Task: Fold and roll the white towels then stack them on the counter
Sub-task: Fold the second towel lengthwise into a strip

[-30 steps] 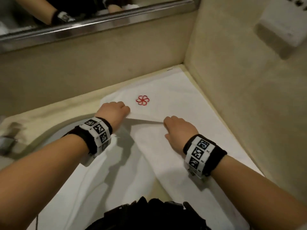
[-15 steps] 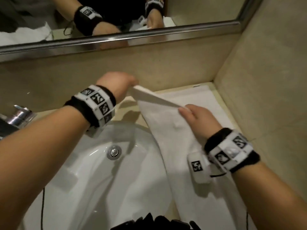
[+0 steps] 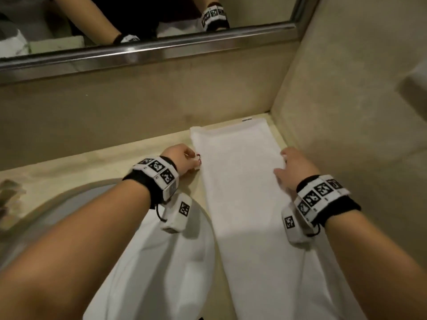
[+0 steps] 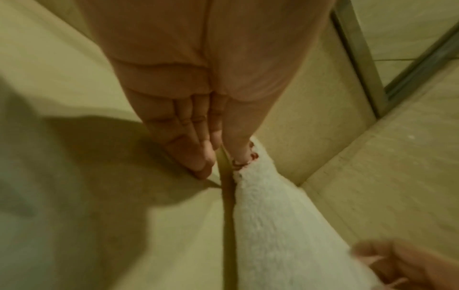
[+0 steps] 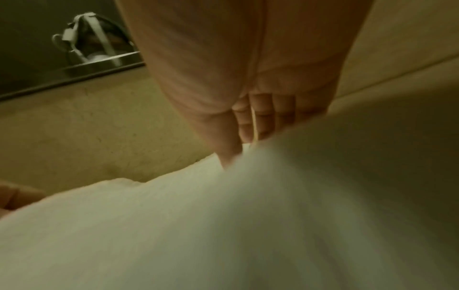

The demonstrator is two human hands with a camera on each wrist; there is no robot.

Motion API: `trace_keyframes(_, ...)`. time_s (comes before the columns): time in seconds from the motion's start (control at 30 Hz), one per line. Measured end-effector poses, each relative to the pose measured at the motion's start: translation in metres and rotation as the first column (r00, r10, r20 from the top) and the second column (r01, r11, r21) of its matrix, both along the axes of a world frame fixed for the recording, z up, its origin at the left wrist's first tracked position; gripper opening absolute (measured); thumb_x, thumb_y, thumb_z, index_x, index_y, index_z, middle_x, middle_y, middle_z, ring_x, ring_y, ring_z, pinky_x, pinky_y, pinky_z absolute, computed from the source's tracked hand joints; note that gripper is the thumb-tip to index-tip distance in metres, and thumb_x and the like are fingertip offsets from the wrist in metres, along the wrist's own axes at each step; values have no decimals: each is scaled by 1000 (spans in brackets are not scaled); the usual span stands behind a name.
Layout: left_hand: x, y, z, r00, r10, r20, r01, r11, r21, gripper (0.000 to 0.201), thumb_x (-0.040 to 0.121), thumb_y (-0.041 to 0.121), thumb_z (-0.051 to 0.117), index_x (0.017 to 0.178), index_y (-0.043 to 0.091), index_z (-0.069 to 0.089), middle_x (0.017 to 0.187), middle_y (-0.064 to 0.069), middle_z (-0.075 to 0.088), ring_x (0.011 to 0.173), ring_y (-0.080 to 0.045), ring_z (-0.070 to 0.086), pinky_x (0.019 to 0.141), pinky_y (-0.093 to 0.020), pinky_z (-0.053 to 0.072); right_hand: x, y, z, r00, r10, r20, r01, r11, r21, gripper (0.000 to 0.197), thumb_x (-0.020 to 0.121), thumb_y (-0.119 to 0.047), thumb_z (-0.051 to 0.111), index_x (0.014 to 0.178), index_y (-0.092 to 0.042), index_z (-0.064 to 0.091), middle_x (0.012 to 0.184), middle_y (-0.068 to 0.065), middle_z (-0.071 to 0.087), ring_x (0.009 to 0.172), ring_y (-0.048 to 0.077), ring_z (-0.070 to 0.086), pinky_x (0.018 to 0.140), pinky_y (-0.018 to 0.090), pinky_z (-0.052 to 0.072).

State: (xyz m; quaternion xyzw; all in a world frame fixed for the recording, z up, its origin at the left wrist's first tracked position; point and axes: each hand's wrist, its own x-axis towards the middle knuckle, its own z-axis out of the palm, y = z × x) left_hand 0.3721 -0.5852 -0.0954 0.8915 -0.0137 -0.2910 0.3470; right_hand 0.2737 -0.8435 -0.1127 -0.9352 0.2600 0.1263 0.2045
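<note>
- The white towel lies folded into a long narrow strip on the desk, its far end in the corner by the wall and its near end hanging toward the person, beside the sink.
- The left hand works the strip's left edge; in the left wrist view its thumb and fingers seem to pinch the hem with the red embroidery, though blur makes that uncertain. Likely it is squaring that edge.
- The right hand rests flat, fingers spread, on the right edge, pinning the layers so the fold holds.
- Rolling looks like the next step.
</note>
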Motion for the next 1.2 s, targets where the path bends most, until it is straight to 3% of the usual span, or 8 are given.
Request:
trace_keyframes(0.2,-1,-15,0,974,176,-145,-205,953,-224,27,77,21,73,93,11,54,75,-6,61,54,-15,56,41,-17,49,47,-4,-3,999,27,36,-25,999,-48,13,88,-14,49,100,-11,50,106,18,61,90,33,57,72,30,39)
trace_keyframes(0.33,3,-25,-7,1000,9,-17,-9,999,-33,33,75,36,73,91,17,51,72,2,55,58,-16,53,53,-25,44,55,-12,-6,992,122,-6,-122,991,-62,18,84,0,43,85,-18,46,97,14,62,76,28,52,67,29,40)
trace_keyframes(0.43,10,-21,-14,997,-40,65,39,999,18,28,79,36,67,91,13,56,72,0,57,64,-18,53,62,-26,42,72,-17,5,994,101,-52,-103,994,-31,22,84,3,46,98,-12,54,112,17,59,95,32,56,78,30,40)
trace_keyframes(0.67,13,-2,-21,997,67,-46,-72,991,-109,31,83,42,61,73,15,49,56,2,56,43,-14,48,44,-21,40,78,-5,7,991,106,-78,-116,985,-129,28,87,-6,44,114,-5,53,118,21,56,110,38,53,87,37,44)
trace_keyframes(0.77,22,3,-19,982,178,-65,-187,963,-195,27,88,38,56,83,12,53,58,-2,58,30,-4,49,34,-13,39,79,-8,8,990,119,-82,-128,984,-123,24,87,-7,43,110,-6,53,114,20,58,106,36,55,83,34,43)
trace_keyframes(0.93,44,-6,-16,991,134,17,-131,985,-111,22,87,32,59,70,19,51,54,0,62,48,-17,56,50,-24,45,82,-13,6,981,170,-91,-180,977,-116,21,84,1,43,100,-7,52,103,18,60,87,31,53,71,30,37)
trace_keyframes(1.1,58,-13,-12,983,-80,165,41,973,229,17,87,30,54,89,13,53,88,-14,67,83,-30,63,79,-38,51,90,-11,8,971,182,-157,-206,967,-149,20,84,5,39,96,-9,47,86,12,49,79,28,47,71,32,39)
trace_keyframes(1.2,53,-11,-13,983,-49,178,16,984,177,19,89,33,53,90,14,50,83,-10,68,75,-27,63,77,-36,52,90,-9,9,966,190,-177,-223,956,-190,20,85,5,39,99,-7,45,81,11,49,78,27,45,76,37,43)
